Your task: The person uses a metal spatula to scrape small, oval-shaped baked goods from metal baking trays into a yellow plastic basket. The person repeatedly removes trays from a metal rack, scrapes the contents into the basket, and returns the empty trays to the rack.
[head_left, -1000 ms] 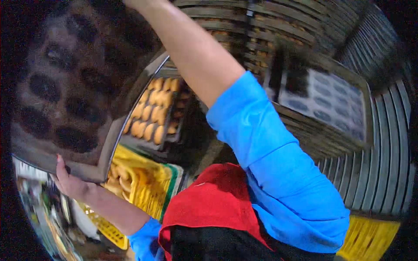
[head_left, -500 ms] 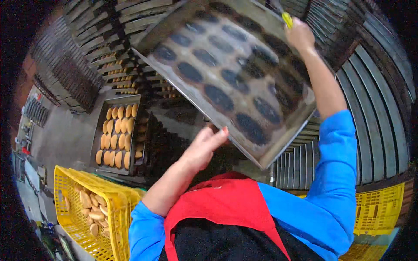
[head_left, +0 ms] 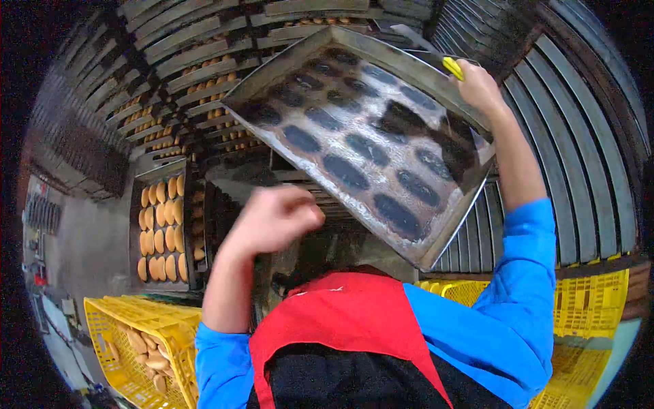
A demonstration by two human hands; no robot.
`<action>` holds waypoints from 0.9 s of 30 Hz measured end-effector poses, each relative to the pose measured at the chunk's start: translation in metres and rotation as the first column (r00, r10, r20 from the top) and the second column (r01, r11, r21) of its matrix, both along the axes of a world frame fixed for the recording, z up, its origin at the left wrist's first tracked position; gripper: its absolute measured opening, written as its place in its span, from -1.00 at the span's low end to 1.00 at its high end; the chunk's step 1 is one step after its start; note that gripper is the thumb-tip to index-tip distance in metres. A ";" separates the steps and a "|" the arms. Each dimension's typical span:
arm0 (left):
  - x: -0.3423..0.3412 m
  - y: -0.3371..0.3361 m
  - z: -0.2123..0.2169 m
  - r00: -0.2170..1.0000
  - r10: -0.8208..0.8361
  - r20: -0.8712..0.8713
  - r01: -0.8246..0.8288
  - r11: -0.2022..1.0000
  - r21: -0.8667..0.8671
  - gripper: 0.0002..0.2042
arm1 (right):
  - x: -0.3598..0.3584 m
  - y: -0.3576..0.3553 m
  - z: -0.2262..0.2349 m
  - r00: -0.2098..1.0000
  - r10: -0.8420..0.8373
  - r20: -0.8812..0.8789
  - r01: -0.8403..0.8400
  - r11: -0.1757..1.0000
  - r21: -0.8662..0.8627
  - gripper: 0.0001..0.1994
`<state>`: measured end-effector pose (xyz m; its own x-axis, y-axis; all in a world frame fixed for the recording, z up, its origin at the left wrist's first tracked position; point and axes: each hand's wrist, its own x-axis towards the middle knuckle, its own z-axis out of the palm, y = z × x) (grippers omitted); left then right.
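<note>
Gripping tray (head_left: 354, 136) far edge w/ right hand (head_left: 477, 85); left hand (head_left: 272, 218) off, below.

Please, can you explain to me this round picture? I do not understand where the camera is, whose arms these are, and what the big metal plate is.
The camera sits on a person's head and looks down, so its wide lens bends straight lines. The arms in blue sleeves are that person's own. The right hand grips the far edge of an empty baking tray with dark oval marks, together with something small and yellow. The left hand is blurred, below the tray, apparently not touching it. Around stand racks with a tray of rolls, and a yellow crate holding more rolls.
</note>
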<state>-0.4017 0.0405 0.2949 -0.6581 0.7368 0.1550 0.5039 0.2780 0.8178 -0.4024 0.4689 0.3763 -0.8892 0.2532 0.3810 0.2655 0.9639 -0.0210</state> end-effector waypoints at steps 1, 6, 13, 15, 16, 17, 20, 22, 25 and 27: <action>-0.025 -0.007 -0.004 0.965 0.149 0.214 -0.179 0.976 0.126 -0.82 | 0.021 -0.006 0.004 0.997 -0.020 -0.074 0.018 1.000 -0.025 -0.70; -0.184 -0.055 -0.033 0.700 0.713 0.042 -0.647 0.608 0.460 -0.56 | 0.139 -0.054 -0.034 0.881 -0.223 -0.417 0.029 0.906 -0.422 -0.74; -0.258 -0.037 -0.059 0.733 0.669 0.121 -0.679 0.729 0.084 -0.22 | 0.210 -0.125 -0.105 0.809 -0.492 -0.323 -0.331 0.073 -0.941 -0.54; -0.255 -0.036 -0.068 0.693 0.720 -0.023 -0.721 0.693 -0.033 -0.29 | 0.199 -0.129 -0.098 0.804 -0.482 -0.349 -0.254 0.253 -0.934 -0.53; -0.248 -0.040 -0.074 0.718 0.696 0.009 -0.696 0.718 -0.014 -0.30 | 0.192 -0.134 -0.084 0.801 -0.465 -0.378 -0.221 0.357 -0.908 -0.53; -0.231 -0.043 -0.075 0.738 0.674 0.034 -0.675 0.738 0.005 -0.31 | 0.183 -0.134 -0.073 0.789 -0.478 -0.387 -0.162 0.445 -0.881 -0.56; -0.162 -0.034 -0.050 0.751 0.653 0.102 -0.657 0.754 0.016 -0.36 | 0.165 -0.101 -0.042 0.776 -0.525 -0.351 0.012 0.567 -0.823 -0.64; -0.143 -0.031 -0.046 0.797 0.585 0.151 -0.600 0.794 0.092 -0.53 | 0.157 -0.053 -0.034 0.797 -0.479 -0.369 0.017 0.628 -0.778 -0.60; -0.112 -0.017 -0.020 0.811 0.584 0.043 -0.585 0.809 0.047 -0.61 | 0.148 0.005 -0.032 0.836 -0.405 -0.369 0.048 0.724 -0.688 -0.63; -0.102 -0.023 -0.015 0.795 0.606 0.024 -0.593 0.768 0.241 -0.68 | 0.135 0.019 -0.033 0.858 -0.376 -0.350 0.037 0.725 -0.688 -0.64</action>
